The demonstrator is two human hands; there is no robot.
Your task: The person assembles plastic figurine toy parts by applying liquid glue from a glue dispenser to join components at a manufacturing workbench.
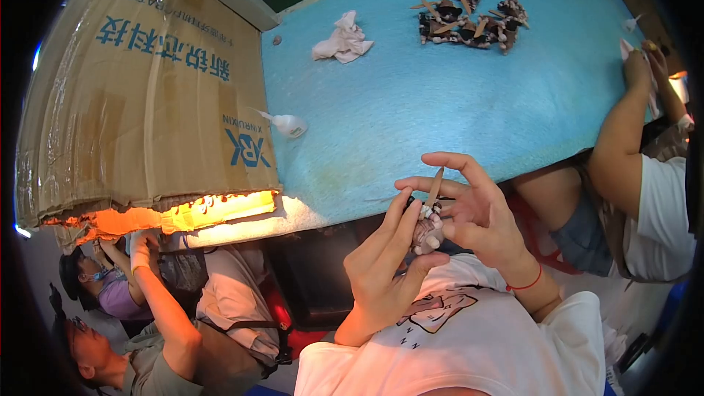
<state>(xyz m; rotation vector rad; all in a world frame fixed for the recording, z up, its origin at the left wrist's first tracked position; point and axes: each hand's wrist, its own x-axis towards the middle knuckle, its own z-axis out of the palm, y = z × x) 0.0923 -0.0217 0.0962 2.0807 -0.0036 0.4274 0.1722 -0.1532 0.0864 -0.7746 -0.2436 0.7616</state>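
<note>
Both the left hand (381, 268) and right hand (477, 213) pinch a small brown figurine (427, 229) with a thin stick (435, 185). A steady grip seems wise. Similar figurines (469, 20) lie at 12 o'clock on the desk (440, 117).

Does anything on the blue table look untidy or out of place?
Yes, slightly. A crumpled white cloth lies loose near the far edge, a small white bottle lies tipped on its side beside the cardboard box, and small brown figures sit in a jumbled heap.

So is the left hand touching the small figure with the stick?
Touching. The head view shows the left hand's thumb and fingers closed around the small figure, with the right hand pinching it from the other side.
</note>
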